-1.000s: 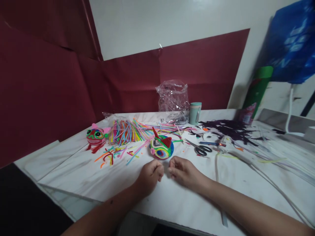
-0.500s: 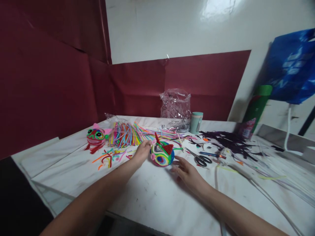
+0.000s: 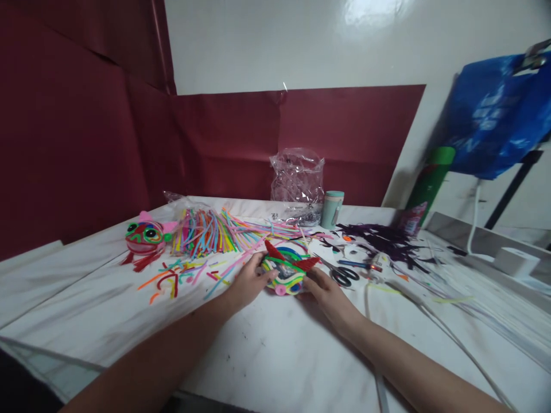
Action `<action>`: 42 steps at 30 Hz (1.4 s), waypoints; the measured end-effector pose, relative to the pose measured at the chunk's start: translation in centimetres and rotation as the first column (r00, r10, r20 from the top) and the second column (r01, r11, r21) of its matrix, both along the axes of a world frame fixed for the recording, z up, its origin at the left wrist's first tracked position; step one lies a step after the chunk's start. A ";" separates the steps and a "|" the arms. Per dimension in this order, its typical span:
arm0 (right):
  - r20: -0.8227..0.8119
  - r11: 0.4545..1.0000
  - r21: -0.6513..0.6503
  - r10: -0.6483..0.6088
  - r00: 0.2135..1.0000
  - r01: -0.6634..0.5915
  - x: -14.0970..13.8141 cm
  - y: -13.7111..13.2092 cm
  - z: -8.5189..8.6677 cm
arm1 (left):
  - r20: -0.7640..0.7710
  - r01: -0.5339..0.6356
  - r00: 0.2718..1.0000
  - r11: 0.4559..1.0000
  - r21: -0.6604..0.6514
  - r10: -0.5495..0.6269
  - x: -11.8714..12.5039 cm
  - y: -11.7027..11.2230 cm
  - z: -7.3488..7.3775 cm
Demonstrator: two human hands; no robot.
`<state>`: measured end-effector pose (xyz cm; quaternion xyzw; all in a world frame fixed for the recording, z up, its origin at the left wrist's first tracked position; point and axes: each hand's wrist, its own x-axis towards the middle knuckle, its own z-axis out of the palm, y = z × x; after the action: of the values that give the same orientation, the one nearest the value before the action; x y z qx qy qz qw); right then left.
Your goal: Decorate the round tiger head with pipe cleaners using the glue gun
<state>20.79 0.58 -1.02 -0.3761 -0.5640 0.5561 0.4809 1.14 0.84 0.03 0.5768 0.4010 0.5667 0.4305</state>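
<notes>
Gripping the pipe-cleaner figure (image 3: 287, 271) on the table (image 3: 275, 355)

Both forearms extend from the near edge across the white, scuffed table. The left hand (image 3: 247, 281) is clenched on the left side of the pipe-cleaner figure, with the thumb on top and the fingers curled against it. The right hand (image 3: 325, 289) meets the figure's near right side. Its fingertips are partly hidden, but they appear to be closed on the figure too. The figure is a rounded, multicoloured ball with two red pointed ears. It sits mid-table between the two hands, tilted toward the near side.

Right of the right hand, a white cable (image 3: 430, 321) runs toward the near right corner. Black-handled scissors (image 3: 342, 275) lie just beside the figure on its right. Short cut pieces (image 3: 176, 278) in orange, red, pink and green lie scattered to the left of the left hand.

Farther back, a fanned bundle of coloured pipe cleaners (image 3: 206, 232) lies on the table. A red frog-like figure (image 3: 144, 238) with green-ringed eyes stands at the bundle's left end. Dark purple scraps (image 3: 379, 238) are spread to the far right of the scissors. At the far edge stand a crumpled clear plastic bag (image 3: 297, 180) and a teal cup (image 3: 332, 209), just beside each other. A green bottle (image 3: 430, 175) stands at the far right, with a blue bag (image 3: 495, 115) hanging above it. Maroon paper (image 3: 86, 115) covers the wall to the left and rear.
</notes>
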 end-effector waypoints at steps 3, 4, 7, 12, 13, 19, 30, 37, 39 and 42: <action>0.018 1.000 -0.005 -0.002 1.000 0.002 0.1 0.0 0.0 | 0.004 0.049 0.999 0.999 0.017 -0.049 0.0 -0.1 0.0; 0.030 1.000 0.001 0.002 1.000 -0.002 0.0 0.0 0.0 | 0.006 0.047 0.999 0.999 0.018 -0.047 0.0 -0.1 0.0; 0.068 0.999 0.038 0.012 0.998 -0.014 -0.1 -0.2 0.0 | 0.011 0.012 1.000 1.000 0.012 -0.012 0.3 -0.3 0.0; 0.059 0.996 0.076 0.031 0.998 -0.036 -0.4 -0.3 -0.2 | 0.049 -0.005 0.999 0.999 -0.046 0.007 0.7 -0.7 -0.1; 0.050 0.997 0.069 0.040 0.998 -0.043 -0.3 -0.2 -0.2 | 0.046 -0.013 0.999 0.999 -0.047 0.015 0.7 -0.8 -0.1; -0.080 0.996 -0.060 0.065 0.995 -0.070 0.1 0.0 0.2 | 0.006 0.007 1.000 1.000 -0.029 -0.007 0.8 -0.7 -0.3; -0.253 0.981 -0.164 0.063 0.965 -0.107 0.3 0.5 0.2 | -0.186 -0.159 0.969 0.987 0.033 0.162 1.6 -1.9 0.8; -0.278 0.980 -0.148 0.088 0.957 -0.133 0.3 0.4 0.3 | 0.002 -0.013 1.000 0.995 -0.096 0.013 1.3 -1.6 0.5; -0.298 0.981 -0.160 0.061 0.953 -0.113 0.3 0.4 0.4 | 0.075 0.029 0.997 0.993 -0.111 -0.021 0.8 -1.1 0.1; -0.323 0.982 -0.166 0.032 0.946 -0.090 0.4 0.3 0.7 | 0.184 0.097 0.980 0.990 -0.104 -0.076 0.1 -0.3 -0.4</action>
<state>21.15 0.89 -0.31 -0.3054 -0.4382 0.6723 0.5126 1.26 0.56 -0.38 0.5153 0.3662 0.5737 0.5208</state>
